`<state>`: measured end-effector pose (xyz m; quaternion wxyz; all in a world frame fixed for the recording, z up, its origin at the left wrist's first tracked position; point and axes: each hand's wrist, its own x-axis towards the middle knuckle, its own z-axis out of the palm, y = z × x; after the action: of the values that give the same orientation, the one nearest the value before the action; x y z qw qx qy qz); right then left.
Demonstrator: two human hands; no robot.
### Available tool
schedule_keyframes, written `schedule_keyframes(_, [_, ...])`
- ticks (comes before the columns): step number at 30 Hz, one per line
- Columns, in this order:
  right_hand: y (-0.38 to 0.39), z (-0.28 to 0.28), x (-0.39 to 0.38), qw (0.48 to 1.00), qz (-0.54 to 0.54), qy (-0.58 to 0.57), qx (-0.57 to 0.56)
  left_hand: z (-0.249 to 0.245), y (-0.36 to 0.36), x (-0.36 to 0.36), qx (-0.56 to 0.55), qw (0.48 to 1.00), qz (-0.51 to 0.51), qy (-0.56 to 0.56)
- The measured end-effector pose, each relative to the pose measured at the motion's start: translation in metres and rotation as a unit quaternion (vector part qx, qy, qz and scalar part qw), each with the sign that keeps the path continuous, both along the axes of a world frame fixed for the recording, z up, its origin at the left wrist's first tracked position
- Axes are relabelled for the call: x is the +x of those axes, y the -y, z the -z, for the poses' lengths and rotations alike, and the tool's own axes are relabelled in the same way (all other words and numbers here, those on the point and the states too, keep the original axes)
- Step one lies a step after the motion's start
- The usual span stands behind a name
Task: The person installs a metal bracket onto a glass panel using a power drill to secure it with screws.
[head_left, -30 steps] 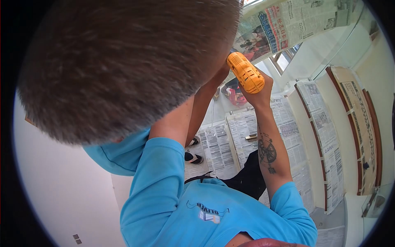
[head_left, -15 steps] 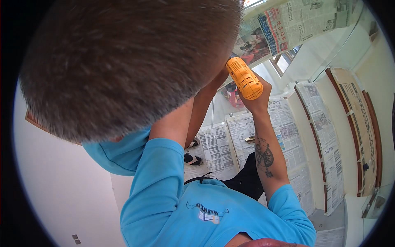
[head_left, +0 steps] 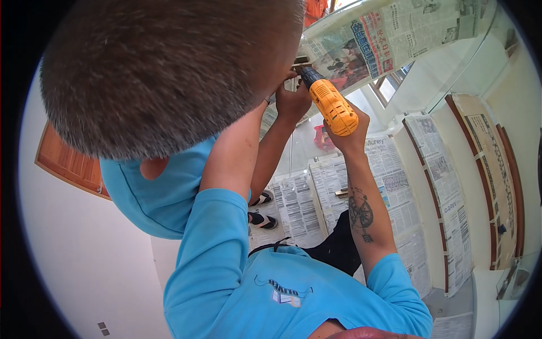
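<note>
My right hand (head_left: 358,139) is wrapped round the grip of a yellow-and-black cordless drill (head_left: 333,107). The drill's dark chuck points up and left at a small metal fitting (head_left: 303,61) on the edge of a newspaper-covered glass panel (head_left: 395,42). My left arm reaches up past a co-worker's head, which hides most of my left hand (head_left: 289,75); only some fingers show, close to the fitting. Just below, a co-worker's hand (head_left: 294,103) is raised near the drill's front end.
The co-worker's head (head_left: 169,79) fills the upper left. Newspaper-covered steps (head_left: 435,164) with brown edges curve down the right side. A small metal piece (head_left: 341,193) lies on the newspaper below. Behind the glass is someone in orange (head_left: 314,10); a wooden door (head_left: 70,161) stands left.
The co-worker's head has shifted left and down, uncovering the drill's chuck, the metal fitting and the hands beside it. The drill stays in my right hand, nearly in place.
</note>
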<state>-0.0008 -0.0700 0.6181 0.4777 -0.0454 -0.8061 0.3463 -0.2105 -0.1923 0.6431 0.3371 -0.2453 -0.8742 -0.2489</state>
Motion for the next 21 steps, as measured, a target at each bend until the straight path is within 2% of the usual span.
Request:
schedule_keyframes(2, [0.0, 0.002, 0.0, 1.0, 0.001, 0.001, 0.005, 0.006, 0.002, 0.004, 0.02, 0.985, 0.04, -0.167])
schedule_keyframes(3, [-0.001, 0.002, -0.001, 1.0, 0.004, 0.001, 0.012, 0.006, 0.003, 0.003, 0.02, 0.985, 0.037, -0.168])
schedule_keyframes(5, [0.0, 0.003, -0.001, 1.0, 0.001, 0.002, 0.004, -0.001, 0.006, 0.004, 0.022, 0.995, 0.098, -0.027])
schedule_keyframes(6, [0.0, 0.003, 0.0, 1.0, 0.0, 0.005, -0.006, -0.003, 0.007, 0.006, 0.023, 0.995, 0.096, -0.027])
schedule_keyframes(8, [0.0, 0.003, 0.0, 1.0, -0.001, 0.014, -0.006, -0.005, 0.008, 0.006, 0.145, 0.957, 0.239, 0.082])
schedule_keyframes(9, [0.0, 0.003, 0.0, 1.0, 0.0, 0.022, -0.008, -0.005, 0.008, 0.007, 0.145, 0.957, 0.238, 0.081])
schedule_keyframes(11, [0.0, 0.003, 0.0, 1.0, -0.001, 0.013, -0.009, -0.005, 0.006, 0.009, 0.216, 0.915, 0.315, 0.13])
schedule_keyframes(12, [0.0, 0.004, 0.0, 1.0, -0.001, 0.004, -0.011, -0.005, 0.007, 0.009, 0.216, 0.915, 0.314, 0.13])
schedule_keyframes(15, [0.0, 0.004, 0.0, 1.0, -0.003, -0.001, -0.009, -0.002, 0.006, 0.004, 0.12, 0.974, 0.182, 0.064])
schedule_keyframes(17, [0.0, 0.005, 0.002, 1.0, -0.004, 0.003, -0.007, 0.0, 0.006, 0.004, 0.054, 0.994, 0.089, 0.02])
schedule_keyframes(21, [-0.001, 0.005, 0.002, 1.0, -0.002, 0.008, -0.001, -0.002, 0.005, 0.008, 0.057, 0.994, 0.091, 0.018])
